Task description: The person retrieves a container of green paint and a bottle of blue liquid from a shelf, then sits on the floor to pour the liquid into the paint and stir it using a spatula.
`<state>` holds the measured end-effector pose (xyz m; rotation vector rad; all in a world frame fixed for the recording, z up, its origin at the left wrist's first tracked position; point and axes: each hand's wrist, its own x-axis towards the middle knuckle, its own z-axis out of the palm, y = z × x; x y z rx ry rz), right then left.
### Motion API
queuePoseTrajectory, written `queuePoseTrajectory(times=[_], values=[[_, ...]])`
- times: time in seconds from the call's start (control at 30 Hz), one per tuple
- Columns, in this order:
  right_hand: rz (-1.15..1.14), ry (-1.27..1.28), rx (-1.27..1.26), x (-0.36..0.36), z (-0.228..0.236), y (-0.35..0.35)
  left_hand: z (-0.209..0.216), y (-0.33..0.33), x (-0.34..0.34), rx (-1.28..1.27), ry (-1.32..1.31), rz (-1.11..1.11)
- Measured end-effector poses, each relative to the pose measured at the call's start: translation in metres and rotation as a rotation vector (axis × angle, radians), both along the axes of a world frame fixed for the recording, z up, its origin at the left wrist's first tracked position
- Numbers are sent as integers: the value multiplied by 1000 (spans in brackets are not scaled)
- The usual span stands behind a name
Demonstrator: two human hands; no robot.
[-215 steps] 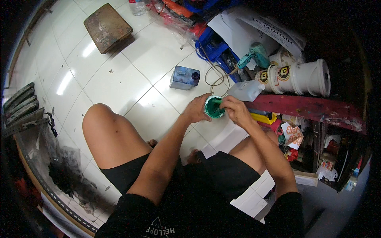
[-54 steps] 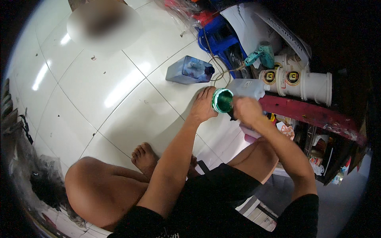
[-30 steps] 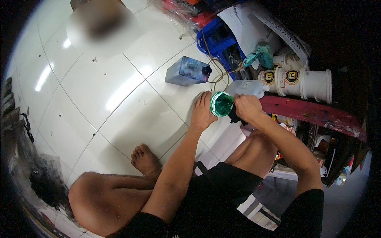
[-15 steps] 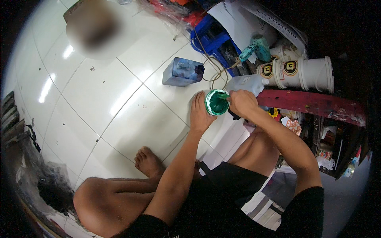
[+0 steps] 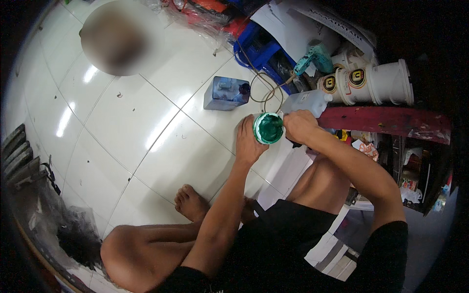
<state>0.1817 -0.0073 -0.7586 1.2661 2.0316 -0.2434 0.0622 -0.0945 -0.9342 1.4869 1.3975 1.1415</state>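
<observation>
A round white-rimmed tub of thick green paint [image 5: 269, 128] is held over the tiles with its open top facing up toward me. My left hand [image 5: 248, 141] wraps round the tub's left side. At its right rim, my right hand [image 5: 300, 126] is closed on a paint-coated stirring stick, whose lower part dips into the green paint. Only a short bit of the stick shows; the fist hides the rest. Just beyond the tub stands a bluish square jug [image 5: 226, 93] with a dark-stained mouth. A translucent plastic bottle [image 5: 305, 102] lies close behind my right hand.
White plastic pails [image 5: 376, 83] lie on their sides at the right, above a dark red bench edge [image 5: 386, 121]. A teal-stained hair dryer [image 5: 313, 58] with a looped cord rests by a blue plastic stool [image 5: 259, 44]. My bare foot [image 5: 191, 202] is on the tiled floor.
The stirring stick has sunk lower against the tub's right inner side, so less of it shows. Both hands keep their hold; the whole view has shifted slightly.
</observation>
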Motion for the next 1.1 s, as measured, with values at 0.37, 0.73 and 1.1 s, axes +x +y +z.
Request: queuePoseTrajectory(times=[0.37, 0.73, 1.1], values=[[218, 79, -27, -22, -7, -20, -5, 1, 2, 3, 11, 12], [52, -54, -182, -29, 18, -1, 0, -3, -1, -22, 8, 21], [197, -94, -109, -10, 35, -3, 8, -12, 11, -4, 75, -21]])
